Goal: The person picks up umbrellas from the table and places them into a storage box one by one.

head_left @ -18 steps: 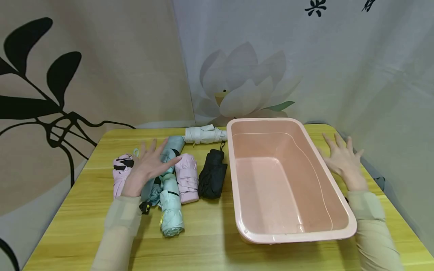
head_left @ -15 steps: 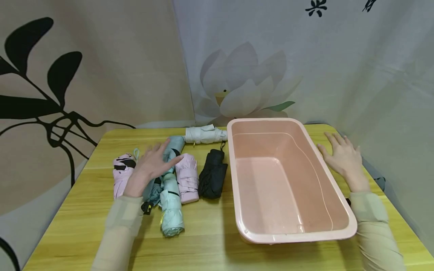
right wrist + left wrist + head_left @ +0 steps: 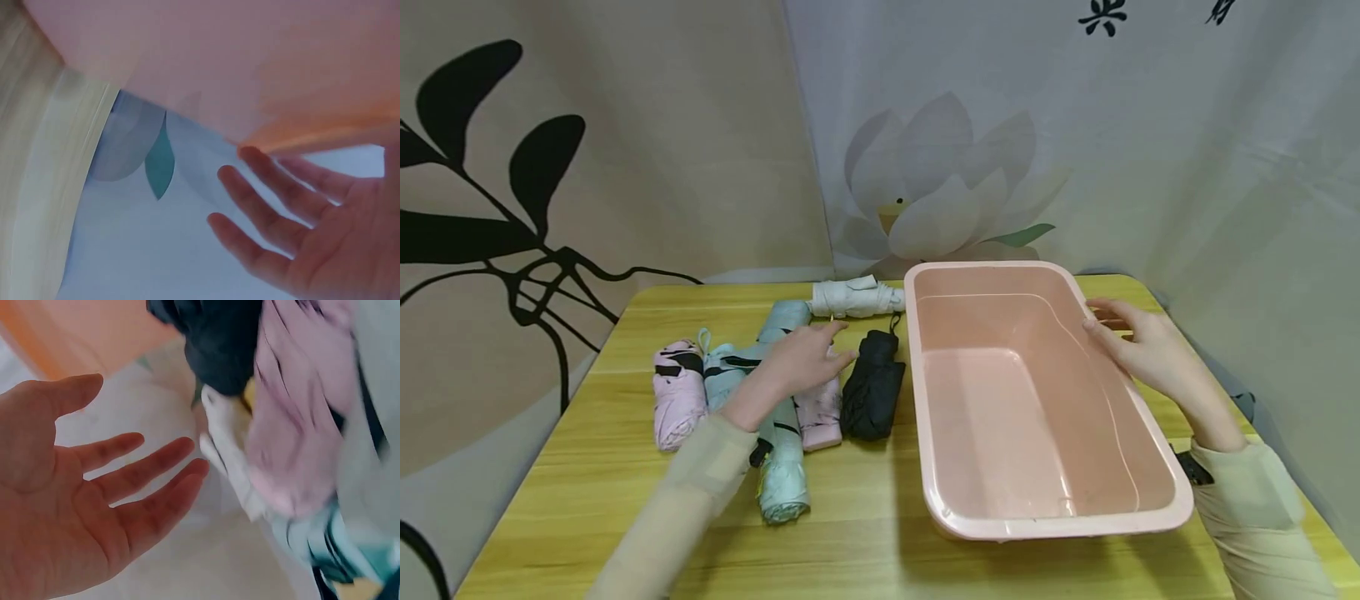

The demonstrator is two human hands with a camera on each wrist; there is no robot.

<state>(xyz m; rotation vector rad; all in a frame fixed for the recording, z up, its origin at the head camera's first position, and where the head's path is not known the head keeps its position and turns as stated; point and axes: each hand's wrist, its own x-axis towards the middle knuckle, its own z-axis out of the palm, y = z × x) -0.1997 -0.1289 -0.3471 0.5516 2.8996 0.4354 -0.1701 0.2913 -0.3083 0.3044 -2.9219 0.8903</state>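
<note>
My left hand [image 3: 801,358] hovers over several folded umbrellas with its fingers loosely extended, holding nothing. Beneath and beside it lie a mint umbrella [image 3: 784,479], a light-blue umbrella [image 3: 722,382] and a pink umbrella [image 3: 820,417], partly covered by the hand. A black umbrella [image 3: 872,387] lies just to its right. On the right stands a large pink plastic basin [image 3: 992,433]. My right hand [image 3: 1150,350] is at its far right rim, thumb by the edge and fingers outside. The right wrist view shows those fingers [image 3: 262,219] apart and lightly bent near the rim.
Another pink umbrella [image 3: 677,400] lies at the left, and a whitish umbrella [image 3: 857,297] by the table's back edge, close to the basin. The wooden table [image 3: 850,558] backs onto a printed curtain [image 3: 715,150].
My left hand has swung right across the umbrellas, uncovering the light-blue one. My right hand has come from outside the basin to its rim, its fingers turning inward. The basin stays put.
</note>
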